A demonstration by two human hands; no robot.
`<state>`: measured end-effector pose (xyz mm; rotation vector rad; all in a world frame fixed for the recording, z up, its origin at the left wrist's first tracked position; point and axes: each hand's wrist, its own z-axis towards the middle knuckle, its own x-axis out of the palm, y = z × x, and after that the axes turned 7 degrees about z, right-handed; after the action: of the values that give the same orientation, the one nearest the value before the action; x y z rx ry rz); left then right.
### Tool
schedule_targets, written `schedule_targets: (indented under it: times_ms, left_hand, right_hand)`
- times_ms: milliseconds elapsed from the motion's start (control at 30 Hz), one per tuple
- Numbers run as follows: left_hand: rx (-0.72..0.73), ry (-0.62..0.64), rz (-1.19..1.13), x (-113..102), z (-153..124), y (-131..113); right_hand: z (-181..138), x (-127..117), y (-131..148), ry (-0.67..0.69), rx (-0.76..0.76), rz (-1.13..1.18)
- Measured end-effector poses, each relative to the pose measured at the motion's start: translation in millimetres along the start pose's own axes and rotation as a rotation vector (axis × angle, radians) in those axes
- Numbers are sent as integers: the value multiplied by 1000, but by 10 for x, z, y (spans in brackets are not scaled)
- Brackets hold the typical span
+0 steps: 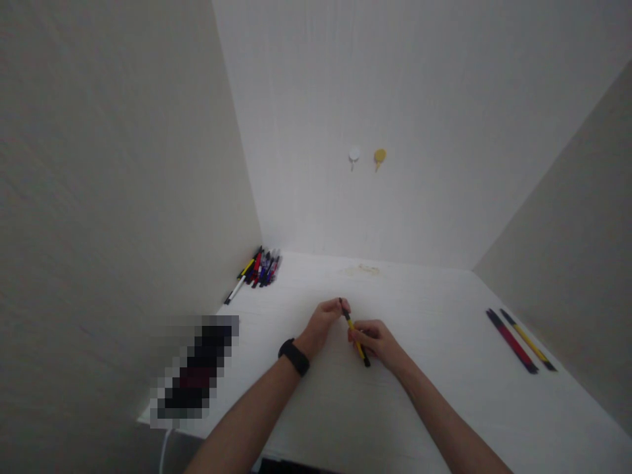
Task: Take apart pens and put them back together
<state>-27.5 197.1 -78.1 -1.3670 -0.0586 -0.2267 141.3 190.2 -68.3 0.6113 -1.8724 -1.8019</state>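
At the near edge we log one dark object [291,467], mostly out of frame and not identifiable, and at near left one white cable [163,453]. A pixelated patch [195,375] covers the left side; what lies under it we cannot count. One black wristband [294,357] sits above the left hand. Right hand [372,338]: fingers grasping one yellow-and-black pen [351,324] along its body, the black near end poking out. Left hand [323,322]: fingertips pinching the pen's black far end. The pen slants between both hands, over the middle of the white table [434,299]. We judge the step in hand as two-handed work on this single pen; whether parts are being joined or parted, we cannot tell. The next move, we think, calls for a steady right-hand hold while the left fingertips control the far end. Counts farther out: right, one loose yellow pen [528,340] beside red pens [512,341], apparently two, uncertain; far left, one white pen [237,288] by a pen pile [261,268] too overlapped to count; far wall [424,131], two hooks, one white hook [354,155] and one yellow hook [380,156].
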Motion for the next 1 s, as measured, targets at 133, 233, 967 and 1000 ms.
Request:
schedule_targets:
  times_ms: [133,233,967,1000]
  left_hand:
    - [-2,-31,3,25,-14,-35]
    - [1,-64,5,35,-17,-55]
    - [-43,-85,-37,40,18,-49]
    - [-46,-86,-47,39,19,-46]
  right_hand:
    - [11,40,47,-89,-20,-27]
    - [22,65,63,-166,-1,-19]
    - [53,31,-13,-1,3,-21]
    - [52,38,-9,-11,1,-17]
